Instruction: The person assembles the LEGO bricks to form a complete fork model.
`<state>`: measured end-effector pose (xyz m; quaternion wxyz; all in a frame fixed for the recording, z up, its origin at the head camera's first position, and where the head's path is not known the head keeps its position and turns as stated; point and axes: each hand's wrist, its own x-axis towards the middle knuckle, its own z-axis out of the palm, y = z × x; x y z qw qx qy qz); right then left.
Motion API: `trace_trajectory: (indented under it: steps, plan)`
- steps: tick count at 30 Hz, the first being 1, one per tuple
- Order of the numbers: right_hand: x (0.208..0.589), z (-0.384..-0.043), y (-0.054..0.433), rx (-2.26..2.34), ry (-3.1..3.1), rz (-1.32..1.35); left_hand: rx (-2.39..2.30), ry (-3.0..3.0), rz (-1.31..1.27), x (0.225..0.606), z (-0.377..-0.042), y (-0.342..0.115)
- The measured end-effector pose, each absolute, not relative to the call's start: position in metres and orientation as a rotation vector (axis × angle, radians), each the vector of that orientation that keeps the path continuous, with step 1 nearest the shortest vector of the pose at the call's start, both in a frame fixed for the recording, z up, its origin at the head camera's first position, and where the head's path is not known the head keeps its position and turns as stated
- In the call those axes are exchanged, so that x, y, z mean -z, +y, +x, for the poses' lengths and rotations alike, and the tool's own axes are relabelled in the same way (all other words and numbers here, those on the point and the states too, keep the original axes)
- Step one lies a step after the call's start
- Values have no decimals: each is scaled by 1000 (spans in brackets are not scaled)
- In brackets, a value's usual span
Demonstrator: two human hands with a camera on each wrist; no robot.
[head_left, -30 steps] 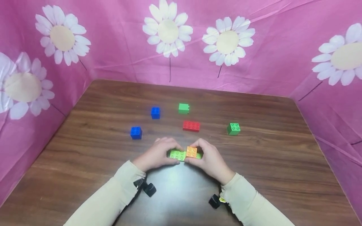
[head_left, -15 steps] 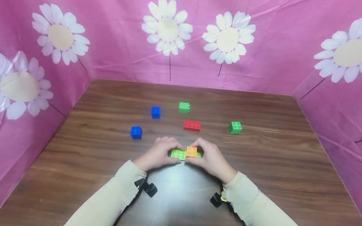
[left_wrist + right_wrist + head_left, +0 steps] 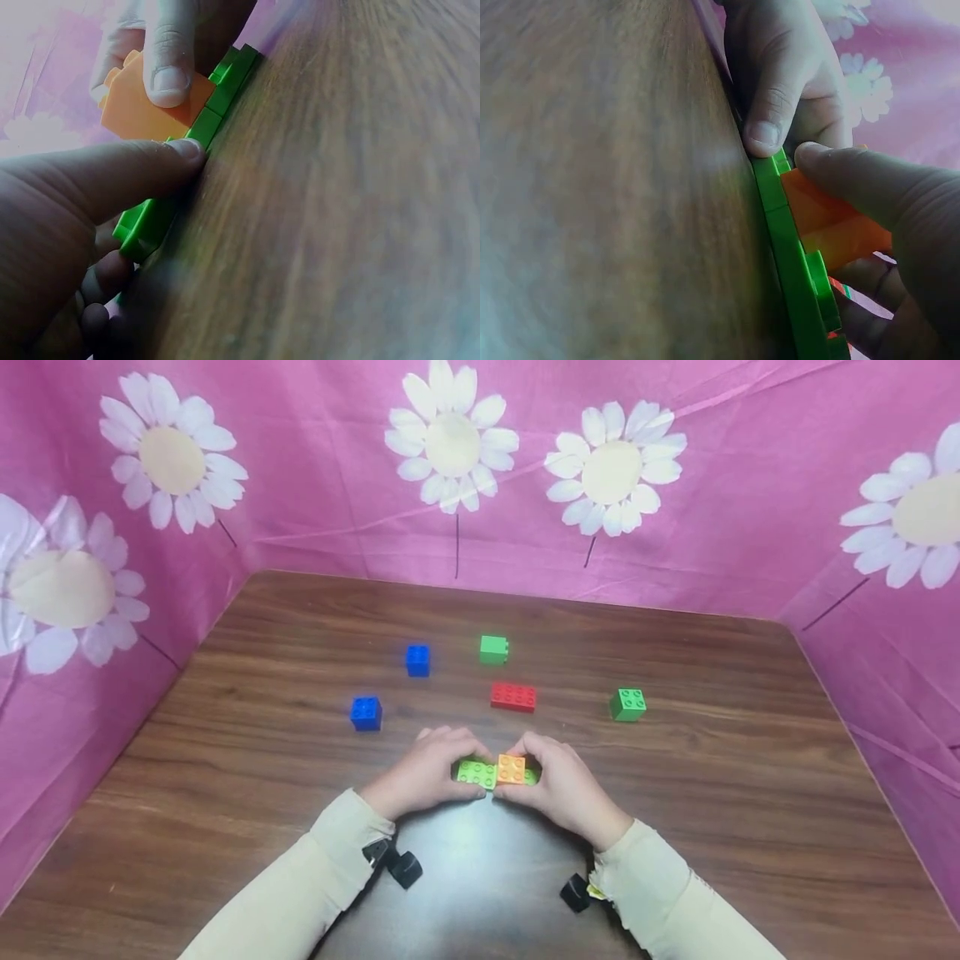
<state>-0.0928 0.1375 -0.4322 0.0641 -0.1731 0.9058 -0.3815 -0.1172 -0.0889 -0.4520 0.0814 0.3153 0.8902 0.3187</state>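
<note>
Two low light green toy bricks (image 3: pixel 471 772) lie end to end on the table, with a seam between them in both wrist views. An orange square brick (image 3: pixel 512 768) sits on top, across that seam. My left hand (image 3: pixel 429 774) pinches the left green brick between thumb and fingers; in the left wrist view its thumb presses the green side (image 3: pixel 150 225). With thumb and fingers, my right hand (image 3: pixel 570 789) pinches the orange brick from front and back. The right end of the green bricks is partly hidden by this hand.
Beyond the hands lie two blue bricks (image 3: pixel 366 714), a red brick (image 3: pixel 513 697), a green brick on its side (image 3: pixel 493 649) and an upright green brick (image 3: pixel 628 704). A pink cloth with daisies (image 3: pixel 337 460) hangs around the wooden table (image 3: pixel 750 735).
The head view has shifted slightly. Both hands keep their grip on the bricks, and nothing else visibly changes.
</note>
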Motion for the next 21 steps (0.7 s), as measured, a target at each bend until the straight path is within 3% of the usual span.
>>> trace_trajectory:
  steps: [11, 21]
  plan:
    - [444, -105, 156, 1110, 2613, -714, -965, 2614, 949, 448, -117, -92]
    - [446, -102, 157, 1134, 2661, -724, -1028, 2595, 966, 449, -116, -97]
